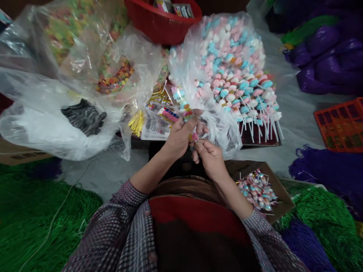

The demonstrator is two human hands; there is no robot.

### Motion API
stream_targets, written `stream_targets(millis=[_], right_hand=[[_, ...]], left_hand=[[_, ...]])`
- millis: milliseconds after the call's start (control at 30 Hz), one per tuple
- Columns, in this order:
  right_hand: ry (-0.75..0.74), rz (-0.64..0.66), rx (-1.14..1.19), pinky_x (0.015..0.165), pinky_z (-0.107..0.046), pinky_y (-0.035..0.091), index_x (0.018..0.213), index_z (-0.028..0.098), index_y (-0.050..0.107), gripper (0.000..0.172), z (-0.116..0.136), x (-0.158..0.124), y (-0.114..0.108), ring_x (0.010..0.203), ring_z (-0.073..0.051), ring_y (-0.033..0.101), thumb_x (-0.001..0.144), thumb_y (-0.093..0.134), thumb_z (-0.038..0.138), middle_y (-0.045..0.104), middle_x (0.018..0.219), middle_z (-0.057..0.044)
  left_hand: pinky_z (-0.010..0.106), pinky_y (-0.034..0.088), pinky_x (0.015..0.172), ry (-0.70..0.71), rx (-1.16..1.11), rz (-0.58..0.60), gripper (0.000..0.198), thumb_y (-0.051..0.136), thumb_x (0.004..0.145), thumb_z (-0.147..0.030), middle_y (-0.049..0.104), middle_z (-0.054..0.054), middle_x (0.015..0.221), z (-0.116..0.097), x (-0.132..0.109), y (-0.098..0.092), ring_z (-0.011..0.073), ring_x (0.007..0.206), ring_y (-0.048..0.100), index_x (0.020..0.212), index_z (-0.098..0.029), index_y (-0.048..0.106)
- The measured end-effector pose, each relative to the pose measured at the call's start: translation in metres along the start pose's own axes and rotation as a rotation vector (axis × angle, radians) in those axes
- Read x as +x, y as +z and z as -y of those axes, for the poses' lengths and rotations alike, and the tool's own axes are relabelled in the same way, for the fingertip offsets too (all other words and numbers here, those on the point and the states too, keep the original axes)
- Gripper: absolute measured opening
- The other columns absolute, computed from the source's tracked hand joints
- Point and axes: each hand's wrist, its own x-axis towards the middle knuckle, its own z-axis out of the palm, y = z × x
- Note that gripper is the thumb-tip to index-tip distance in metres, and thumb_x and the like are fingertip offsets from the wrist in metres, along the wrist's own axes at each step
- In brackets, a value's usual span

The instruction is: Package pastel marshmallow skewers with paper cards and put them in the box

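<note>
My left hand is closed around a candy lollipop in a clear printed wrapper, with colourful candy pieces showing above the fingers. Just below it, my right hand pinches the lower end of the same wrapped lollipop; the fingertips partly hide that end. Flat printed wrappers lie beside my left hand on the table edge. Gold twist ties spread out to their left. Right of my hands, many unwrapped marshmallow-like lollipops in pink, blue and white lie with their white sticks toward me.
Clear bags of fruit-coloured candy rings fill the back left. In front of them a white plastic bag holds a dark bundle. A red basket stands at the back. A cardboard box of wrapped lollipops sits by my right forearm.
</note>
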Motion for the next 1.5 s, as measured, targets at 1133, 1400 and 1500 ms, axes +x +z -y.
stream_targets(millis=[1133,1400,1500], right_hand=[[-0.122,-0.067,-0.080,0.048,-0.024,0.036,0.080,0.021,0.067,0.045,0.002,-0.005,0.008,0.044,-0.008,0.043,0.091,0.062,0.065,0.052,0.050,0.007],[-0.103,0.088,-0.229,0.050,-0.025,0.044,0.068,0.021,0.068,0.043,-0.001,0.004,-0.001,0.046,-0.010,0.052,0.091,0.065,0.056,0.062,0.053,0.003],[-0.251,-0.034,-0.391,0.063,-0.029,0.055,0.092,0.023,0.079,0.023,0.022,0.007,-0.022,0.061,-0.015,0.067,0.093,0.068,0.043,0.075,0.072,-0.001]], left_hand=[[0.022,0.042,0.055,-0.072,-0.065,0.082,0.071,0.085,0.078,-0.048,0.046,-0.009,0.053,-0.015,-0.011,0.004,0.0119,0.062,0.058,0.139,-0.025,0.057],[0.023,0.037,0.045,-0.106,0.131,0.139,0.051,0.076,0.077,-0.069,0.043,-0.007,0.052,0.000,-0.015,-0.021,0.0097,0.048,0.044,0.083,-0.019,0.067],[0.024,0.036,0.051,0.019,0.417,0.115,0.054,0.065,0.084,-0.072,0.052,-0.004,0.057,0.003,-0.018,-0.035,0.0083,0.050,0.042,0.080,-0.018,0.067]])
